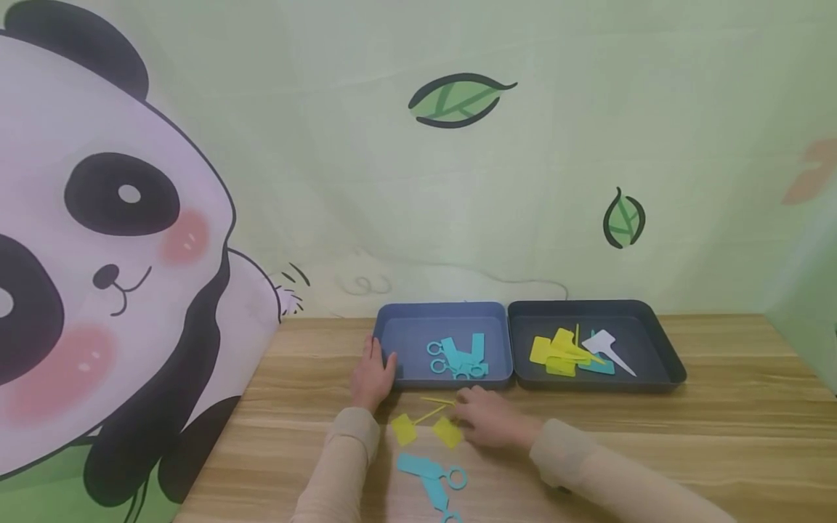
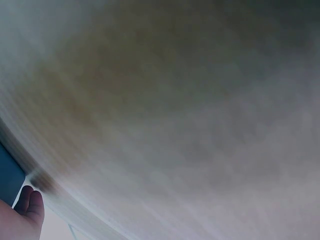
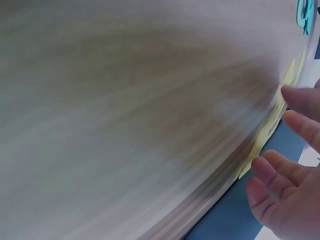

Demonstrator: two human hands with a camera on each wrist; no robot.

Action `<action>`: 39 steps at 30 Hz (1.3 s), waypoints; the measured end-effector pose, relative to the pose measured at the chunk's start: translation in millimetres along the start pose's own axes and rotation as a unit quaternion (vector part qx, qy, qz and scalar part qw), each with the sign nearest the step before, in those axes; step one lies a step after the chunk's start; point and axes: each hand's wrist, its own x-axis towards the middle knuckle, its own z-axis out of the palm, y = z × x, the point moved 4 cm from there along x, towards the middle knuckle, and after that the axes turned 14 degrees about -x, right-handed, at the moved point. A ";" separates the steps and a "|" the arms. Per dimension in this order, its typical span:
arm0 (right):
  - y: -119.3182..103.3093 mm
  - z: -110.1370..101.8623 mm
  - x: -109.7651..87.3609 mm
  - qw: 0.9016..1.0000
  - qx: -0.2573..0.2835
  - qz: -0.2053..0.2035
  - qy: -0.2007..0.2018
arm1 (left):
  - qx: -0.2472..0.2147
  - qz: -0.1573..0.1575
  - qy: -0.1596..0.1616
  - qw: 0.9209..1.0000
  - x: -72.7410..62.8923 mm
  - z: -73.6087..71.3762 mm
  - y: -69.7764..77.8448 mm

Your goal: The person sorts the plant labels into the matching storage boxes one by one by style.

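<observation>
My left hand [image 1: 374, 374] rests against the left wall of the blue tray [image 1: 405, 327], its fingers pointing away from me along the wall. My right hand [image 1: 490, 418] is over the table in front of the trays, its fingertips right at the yellow T-shaped plant labels [image 1: 447, 431]. In the right wrist view its fingers are spread and loosely bent beside the yellow labels [image 3: 267, 127]. Nearer to me lie teal tags with ring ends [image 1: 423, 465], overlapping. More teal ring tags [image 1: 458, 356] lie inside the blue tray.
A dark tray [image 1: 644, 316] stands right beside the blue one, holding several yellow labels [image 1: 561, 356], a white T-shaped label [image 1: 604, 345] and a teal piece [image 1: 598, 367]. Behind the wood-grain table [image 1: 732, 436] hangs a green backdrop [image 1: 340, 145] with a panda and leaves.
</observation>
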 end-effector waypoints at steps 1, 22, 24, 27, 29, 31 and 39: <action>-0.7 0.9 1.1 1.000 -0.006 -0.002 -0.004 | 0.000 0.000 0.000 1.000 0.0 0.1 -0.2; 7.8 6.3 3.6 0.999 -0.035 0.017 -0.011 | -0.003 0.003 -0.003 1.000 -2.5 -2.5 2.6; 8.6 6.4 3.5 0.999 -0.041 0.016 -0.009 | -0.003 0.003 -0.003 1.000 -2.2 -2.4 2.3; 9.4 7.2 2.5 0.999 -0.049 0.018 -0.005 | -0.003 0.003 -0.002 1.000 -1.4 -2.1 1.7; 9.2 6.9 1.4 0.999 -0.044 0.018 -0.006 | -0.002 0.004 -0.002 1.000 -0.9 -1.5 1.1; 8.1 5.5 0.5 0.999 -0.032 0.013 -0.008 | -0.002 0.004 -0.001 1.000 -0.2 -0.9 0.6; -3.6 1.2 0.2 0.998 -0.018 -0.047 -0.032 | -0.003 0.001 -0.002 1.000 -1.4 -1.9 2.1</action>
